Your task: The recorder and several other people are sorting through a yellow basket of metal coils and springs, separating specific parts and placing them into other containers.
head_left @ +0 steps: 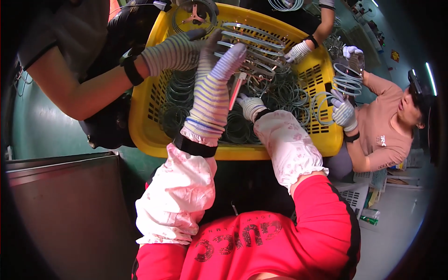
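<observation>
My left hand (214, 88), in a striped knit glove, is raised over a yellow basket (140, 126). Its thumb and fingers close round the left side of a springy stack of metal rings (252, 39). My right hand (252, 107), in a white and grey glove, reaches lower into the basket among wire rings (238, 128). Between my hands stands a slim silver and red piece (236, 91) whose kind I cannot make out. The right fingertips are close to its lower end and partly hidden, so their grip does not show.
At the left, a co-worker's gloved hand (172, 51) reaches beside my left fingers. Another gloved hand (298, 51) comes over the far rim. On the right, a person holds a ring coil (347, 81). A metal panel (65, 210) stands at lower left.
</observation>
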`<move>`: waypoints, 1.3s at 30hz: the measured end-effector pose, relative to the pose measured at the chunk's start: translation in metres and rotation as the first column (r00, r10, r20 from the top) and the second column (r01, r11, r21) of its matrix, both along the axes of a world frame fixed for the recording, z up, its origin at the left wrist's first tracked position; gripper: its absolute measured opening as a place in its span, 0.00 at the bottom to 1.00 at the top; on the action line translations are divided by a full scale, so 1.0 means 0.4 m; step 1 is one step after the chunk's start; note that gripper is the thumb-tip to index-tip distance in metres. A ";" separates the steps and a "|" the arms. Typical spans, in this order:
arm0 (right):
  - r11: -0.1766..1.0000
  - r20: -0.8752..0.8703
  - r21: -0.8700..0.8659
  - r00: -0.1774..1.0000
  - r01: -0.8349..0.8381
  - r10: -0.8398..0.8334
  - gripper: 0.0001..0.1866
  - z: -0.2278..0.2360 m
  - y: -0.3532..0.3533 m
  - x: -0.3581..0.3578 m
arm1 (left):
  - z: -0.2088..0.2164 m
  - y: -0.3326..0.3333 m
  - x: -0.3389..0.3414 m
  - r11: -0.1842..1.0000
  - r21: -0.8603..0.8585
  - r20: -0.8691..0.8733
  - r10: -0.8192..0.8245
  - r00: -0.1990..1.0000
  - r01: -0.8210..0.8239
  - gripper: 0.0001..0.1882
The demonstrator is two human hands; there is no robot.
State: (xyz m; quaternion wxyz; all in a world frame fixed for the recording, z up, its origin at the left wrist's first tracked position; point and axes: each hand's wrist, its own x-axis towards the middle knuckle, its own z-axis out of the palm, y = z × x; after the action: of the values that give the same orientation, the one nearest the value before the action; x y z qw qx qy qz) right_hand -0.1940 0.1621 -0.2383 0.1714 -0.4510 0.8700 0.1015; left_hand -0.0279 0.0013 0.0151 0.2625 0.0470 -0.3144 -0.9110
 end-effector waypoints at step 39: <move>0.089 0.844 -0.239 0.161 0.967 0.511 0.21 0.506 0.113 0.097 | -0.036 0.027 0.043 0.647 -0.735 0.121 -0.168 0.978 0.202 0.45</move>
State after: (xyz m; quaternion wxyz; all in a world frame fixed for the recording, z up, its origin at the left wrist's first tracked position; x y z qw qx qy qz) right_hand -0.1553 0.2073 -0.0359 0.3368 -0.1391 0.4605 -0.8094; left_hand -0.0105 0.0123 0.0007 0.1576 -0.0773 -0.6670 -0.7240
